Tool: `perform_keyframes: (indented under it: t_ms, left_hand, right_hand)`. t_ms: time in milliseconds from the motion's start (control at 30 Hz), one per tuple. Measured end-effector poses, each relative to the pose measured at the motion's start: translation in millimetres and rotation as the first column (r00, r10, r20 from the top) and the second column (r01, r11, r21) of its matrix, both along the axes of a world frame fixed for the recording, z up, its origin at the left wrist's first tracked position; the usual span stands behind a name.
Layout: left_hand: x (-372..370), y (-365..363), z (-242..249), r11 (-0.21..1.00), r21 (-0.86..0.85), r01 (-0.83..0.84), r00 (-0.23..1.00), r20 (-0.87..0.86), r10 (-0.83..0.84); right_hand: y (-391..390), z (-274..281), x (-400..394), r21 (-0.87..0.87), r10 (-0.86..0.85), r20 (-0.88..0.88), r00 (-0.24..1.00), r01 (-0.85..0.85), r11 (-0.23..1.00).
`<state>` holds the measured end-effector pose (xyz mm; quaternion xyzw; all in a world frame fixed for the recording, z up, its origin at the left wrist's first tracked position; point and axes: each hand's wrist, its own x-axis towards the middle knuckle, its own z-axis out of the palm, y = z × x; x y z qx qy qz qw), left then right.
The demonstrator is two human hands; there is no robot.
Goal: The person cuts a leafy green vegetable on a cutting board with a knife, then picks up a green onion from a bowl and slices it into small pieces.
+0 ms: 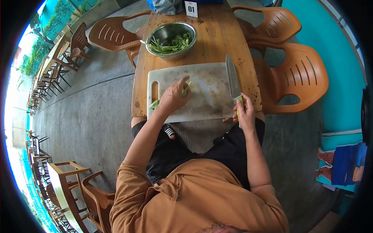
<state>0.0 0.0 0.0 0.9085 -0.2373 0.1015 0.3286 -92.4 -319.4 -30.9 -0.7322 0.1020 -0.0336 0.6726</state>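
In the head view, my left hand [175, 97] is over the left half of a stained white cutting board [211, 106], fingers curled around a pale green vegetable piece [185, 89], partly hidden by the hand. A bit of green leaf [154, 104] shows on the board beside my left wrist. My right hand [244, 112] grips the green handle of a kitchen knife [232, 75] at the board's right edge. Its wide blade points away from me. Beyond the board, a metal bowl [190, 48] contains cut green vegetables [171, 46].
The wooden table [217, 35] bears a number card [191, 8] and a grey plastic bag [168, 6] at its far end. Orange-brown chairs [297, 77] flank it on the right, with another chair [112, 33] on the left. My legs are under the near edge.
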Motion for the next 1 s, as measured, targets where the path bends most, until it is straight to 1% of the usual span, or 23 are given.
perform_keyframes:
  t_ms: [67, 100, 200, 367, 400, 467, 500, 567, 600, 667, 700, 767, 800, 833, 900, 967, 1000]
  left_hand:
    - [2.5, 0.0, 1.4, 0.998, -0.061, -0.006, 0.991, -0.134, -0.003]
    - [9.5, -6.7, 5.9, 0.996, -0.088, -0.006, 0.994, -0.113, -0.004]
    - [9.9, -1.4, 10.1, 0.999, -0.044, 0.032, 0.993, -0.111, -0.037]
    - [18.1, -2.2, 13.2, 0.998, 0.026, 0.055, 0.977, -0.208, -0.049]
    - [17.2, -3.3, 14.3, 0.998, 0.024, 0.053, 0.978, -0.205, -0.047]
    - [14.1, -2.9, 17.6, 1.0, -0.019, 0.009, 0.992, -0.122, -0.012]
    - [17.1, -0.5, 14.8, 1.0, -0.017, 0.0, 0.993, -0.119, -0.002]
    - [26.8, 6.9, 9.3, 0.986, -0.161, -0.034, 0.999, 0.027, 0.038]
    - [27.9, 11.8, 15.7, 0.987, -0.158, -0.043, 0.998, 0.03, 0.048]
    - [27.8, 22.5, 27.0, 0.958, -0.105, -0.269, 0.962, -0.079, 0.261]
    - [30.2, 30.7, 27.1, 0.955, -0.103, -0.277, 0.96, -0.081, 0.27]
    - [40.8, 55.0, 24.7, 0.873, -0.145, -0.466, 0.88, -0.172, 0.442]
    - [49.3, 70.1, 16.5, 0.824, -0.165, -0.542, 0.84, -0.13, 0.527]
    - [53.0, 88.0, 10.6, 0.82, -0.163, -0.549, 0.836, -0.122, 0.535]
    - [55.0, 126.8, 3.6, 0.725, -0.126, -0.677, 0.735, -0.057, 0.676]
    - [50.9, 161.6, 11.2, 0.682, 0.071, -0.728, 0.629, -0.324, 0.706]
    - [55.5, 183.5, -23.6, 0.62, 0.113, -0.777, 0.618, -0.05, 0.784]
  right_hand:
    - [0.2, -8.4, 0.5, 0.028, 0.009, 0.031, 0.999, -0.01, 1.0]
    - [-7.4, 2.4, 7.1, 0.0, 0.012, 0.051, 0.999, -0.012, 1.0]
    - [-1.3, 2.2, 0.5, 0.013, 0.014, 0.037, 0.999, -0.014, 1.0]
    - [-1.5, -0.1, 0.3, 0.006, 0.022, 0.031, 0.999, -0.022, 1.0]
    - [-2.2, -0.1, 0.5, 0.004, 0.024, 0.034, 0.999, -0.025, 1.0]
    - [-2.6, -1.0, -0.1, 0.01, 0.015, 0.033, 0.999, -0.016, 1.0]
    - [-2.0, 0.6, 0.2, 0.013, 0.025, 0.036, 0.999, -0.025, 1.0]
    - [-0.6, 4.8, 0.4, 0.0, 0.002, 0.019, 1.0, -0.002, 1.0]
    - [-0.3, 5.5, 0.8, 0.002, -0.001, 0.015, 1.0, 0.001, 1.0]
    - [-0.8, 5.0, 1.8, 0.001, 0.003, 0.016, 1.0, -0.003, 1.0]
    - [-0.8, 4.2, 1.9, -0.001, -0.001, 0.015, 1.0, 0.001, 1.0]
    - [-1.1, 3.0, 2.1, 0.007, 0.013, 0.017, 1.0, -0.013, 1.0]
    - [-1.0, 2.5, 2.7, 0.004, 0.005, 0.008, 1.0, -0.005, 1.0]
    - [-1.5, 1.9, 3.3, -0.001, -0.005, 0.0, 1.0, 0.005, 1.0]
    - [-1.9, 1.8, 3.9, -0.005, 0.01, 0.006, 1.0, -0.01, 1.0]
    - [0.2, 6.9, 2.1, -0.031, 0.001, -0.002, 1.0, -0.001, 1.0]
    - [0.2, 5.3, 2.4, -0.022, -0.006, -0.007, 1.0, 0.006, 1.0]
